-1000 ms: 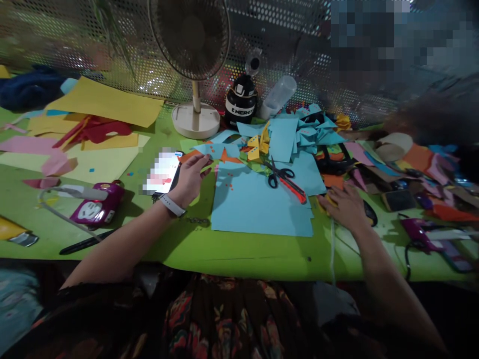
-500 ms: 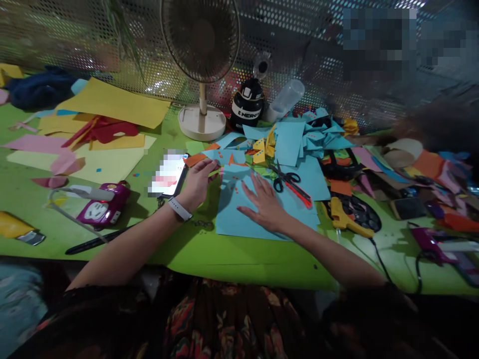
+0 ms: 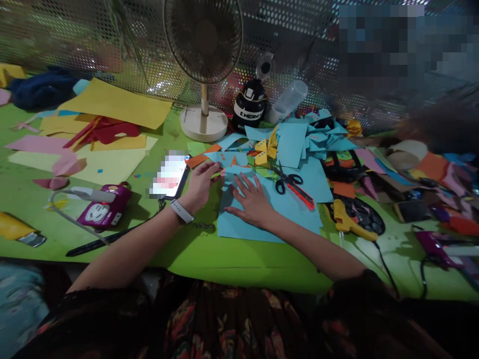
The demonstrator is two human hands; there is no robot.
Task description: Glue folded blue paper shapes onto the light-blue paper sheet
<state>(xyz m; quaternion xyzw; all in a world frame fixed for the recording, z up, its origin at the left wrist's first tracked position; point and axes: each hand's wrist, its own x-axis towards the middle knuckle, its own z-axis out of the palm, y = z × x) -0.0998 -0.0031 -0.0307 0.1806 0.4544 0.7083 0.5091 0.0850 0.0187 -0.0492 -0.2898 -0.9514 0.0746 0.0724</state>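
A light blue paper sheet (image 3: 284,219) lies flat on the green table in front of me. My right hand (image 3: 252,202) rests on it with the palm down and the fingers spread. At the sheet's upper left, my left hand (image 3: 202,187) has its fingertips pinched together; a thin greenish edge shows by them, too small to name. Just right of my right hand are black-handled scissors (image 3: 288,179) and a red cutter (image 3: 302,194). Orange paper scraps (image 3: 200,157) and small folded yellow pieces (image 3: 261,152) lie beyond my hands.
A lit phone (image 3: 170,174) sits left of my left hand. Behind stand a fan (image 3: 204,122) and a black bottle (image 3: 249,107). A purple power socket (image 3: 105,207) lies at left, a yellow glue gun (image 3: 344,219) at right. Blue paper pieces (image 3: 292,142) are heaped behind the scissors.
My right hand has slid left over the blue sheet, closer to my left hand, with fingers still spread. My left hand stays pinched at about the same place.
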